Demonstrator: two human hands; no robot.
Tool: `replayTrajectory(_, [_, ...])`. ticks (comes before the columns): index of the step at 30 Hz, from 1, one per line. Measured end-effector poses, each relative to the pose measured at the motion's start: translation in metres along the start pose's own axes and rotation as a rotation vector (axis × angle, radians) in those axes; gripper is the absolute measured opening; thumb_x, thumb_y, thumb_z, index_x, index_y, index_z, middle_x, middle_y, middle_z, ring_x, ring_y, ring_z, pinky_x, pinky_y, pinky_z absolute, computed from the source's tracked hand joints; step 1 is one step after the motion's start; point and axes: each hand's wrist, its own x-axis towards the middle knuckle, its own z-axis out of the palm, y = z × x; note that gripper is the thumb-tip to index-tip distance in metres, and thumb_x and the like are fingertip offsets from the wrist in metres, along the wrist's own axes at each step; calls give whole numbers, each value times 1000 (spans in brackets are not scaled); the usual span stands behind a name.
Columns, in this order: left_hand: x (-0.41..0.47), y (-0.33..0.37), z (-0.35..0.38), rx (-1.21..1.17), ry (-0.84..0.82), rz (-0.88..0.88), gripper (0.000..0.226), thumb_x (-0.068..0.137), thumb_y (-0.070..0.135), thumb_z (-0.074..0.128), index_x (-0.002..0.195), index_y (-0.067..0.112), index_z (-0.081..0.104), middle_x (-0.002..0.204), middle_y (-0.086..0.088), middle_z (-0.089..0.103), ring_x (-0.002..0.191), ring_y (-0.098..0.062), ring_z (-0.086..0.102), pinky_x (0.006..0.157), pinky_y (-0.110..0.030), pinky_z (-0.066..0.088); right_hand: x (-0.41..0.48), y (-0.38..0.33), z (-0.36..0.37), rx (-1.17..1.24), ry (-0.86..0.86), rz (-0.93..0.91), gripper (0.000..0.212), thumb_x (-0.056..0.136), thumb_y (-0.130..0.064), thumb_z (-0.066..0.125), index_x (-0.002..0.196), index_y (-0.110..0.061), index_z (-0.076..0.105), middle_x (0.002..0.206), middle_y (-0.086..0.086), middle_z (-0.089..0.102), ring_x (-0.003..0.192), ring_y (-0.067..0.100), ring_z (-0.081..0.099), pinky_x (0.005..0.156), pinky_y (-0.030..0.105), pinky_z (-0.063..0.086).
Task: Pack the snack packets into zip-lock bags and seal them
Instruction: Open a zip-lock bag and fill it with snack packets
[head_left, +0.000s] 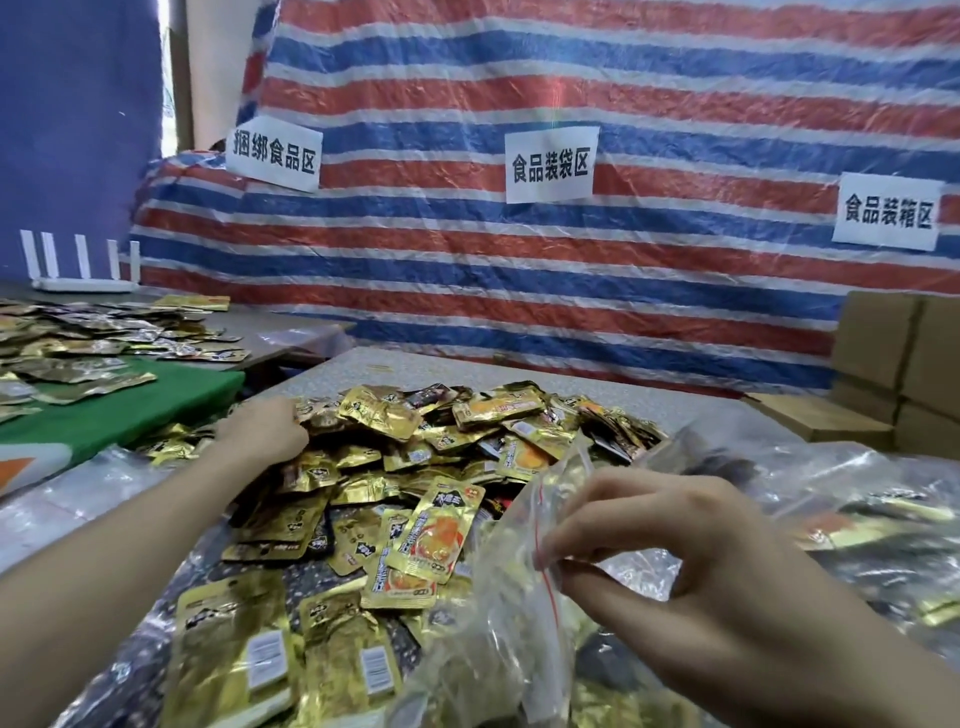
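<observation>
Far left: green cloth (156, 405) strewn with more gold packets, laid flat. Then left hand (262, 434), set down on the left flank of the heap of gold foil snack packets (415, 457), fingertips sunk among them; impossible to tell whether closed round any. Heap piled mid-table, loose and overlapping, spilling toward the near edge. Probably light, slick and crinkly, apt to slither apart; better scooped by the handful or nipped at a flat sealed edge. Further right, clear zip-lock bag (498, 597) held upright above the near packets, with gold visible through it, inside or behind unclear. Thin limp film, so best gripped at the stiffer red zip strip (539, 525). Pinched exactly there by right hand (675, 561), thumb against forefinger, remaining fingers loosely curled. Far right: filled clear bags (857, 519), then cardboard boxes (893, 353).
</observation>
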Motion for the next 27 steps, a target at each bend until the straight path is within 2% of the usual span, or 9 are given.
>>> replayTrajectory(6, [-16, 11, -14, -383, 193, -136, 30, 88, 11, 53, 115, 20, 64, 91, -8, 63, 83, -31, 58, 73, -36, 42, -3, -6, 0, -8, 9, 22, 9, 87, -23, 74, 86, -30, 81, 86, -12, 71, 87, 11, 68, 75, 26, 53])
replayTrajectory(9, [-32, 25, -21, -296, 176, -58, 34, 86, 14, 55, 117, 23, 65, 94, -5, 66, 84, -28, 60, 75, -35, 46, -5, -8, -1, -1, -10, 41, 9, 87, -22, 74, 87, -29, 81, 86, -13, 70, 88, 9, 68, 76, 25, 53])
replayTrajectory(14, [-39, 48, -8, -88, -249, 165, 17, 85, 26, 68, 99, 18, 72, 97, -1, 71, 93, -19, 66, 89, -41, 57, -5, -11, -4, 9, -40, 39, 10, 87, -21, 75, 90, -28, 82, 88, -15, 70, 88, 6, 68, 77, 23, 54])
replayTrajectory(16, [-35, 55, 4, 1, -212, 208, 14, 86, 30, 66, 97, 22, 71, 116, -4, 66, 117, -24, 56, 103, -45, 47, -4, -9, -5, -3, -32, 34, 9, 87, -22, 76, 90, -29, 81, 88, -16, 70, 88, 6, 68, 77, 24, 54])
replayTrajectory(18, [-28, 59, 18, 154, -128, 278, 19, 90, 27, 60, 103, 30, 73, 150, -6, 42, 143, -30, 27, 116, -50, 23, -3, -7, -5, -7, -24, 31, 9, 86, -23, 76, 89, -29, 82, 87, -15, 70, 87, 6, 68, 76, 23, 54])
replayTrajectory(20, [-20, 60, 33, 248, -163, 364, 35, 94, 27, 51, 125, 32, 67, 166, -1, 12, 152, -30, 3, 120, -54, 5, -2, -6, -4, -6, -28, 29, 9, 86, -23, 77, 89, -29, 82, 86, -15, 70, 86, 6, 67, 75, 22, 53])
replayTrajectory(22, [-16, 60, 43, 276, -173, 390, 46, 98, 28, 42, 144, 25, 50, 167, 3, 3, 153, -28, -3, 121, -56, 0, -1, -4, -3, -6, -32, 23, 9, 86, -23, 76, 89, -28, 82, 86, -13, 70, 87, 6, 67, 75, 22, 53])
replayTrajectory(24, [-18, 62, 49, 206, -44, 380, 45, 101, 29, 40, 144, 21, 48, 166, 6, 14, 153, -24, 7, 121, -55, 6, 0, -2, -4, -16, -41, 31, 9, 87, -24, 74, 92, -28, 81, 88, -12, 70, 88, 6, 66, 77, 24, 53])
replayTrajectory(27, [-25, 70, 41, -111, 289, 330, 34, 98, 25, 53, 131, 19, 63, 148, 4, 50, 140, -19, 40, 117, -53, 23, -1, -1, -5, 4, -35, 48, 10, 88, -22, 73, 93, -26, 81, 89, -10, 70, 90, 8, 65, 79, 29, 53])
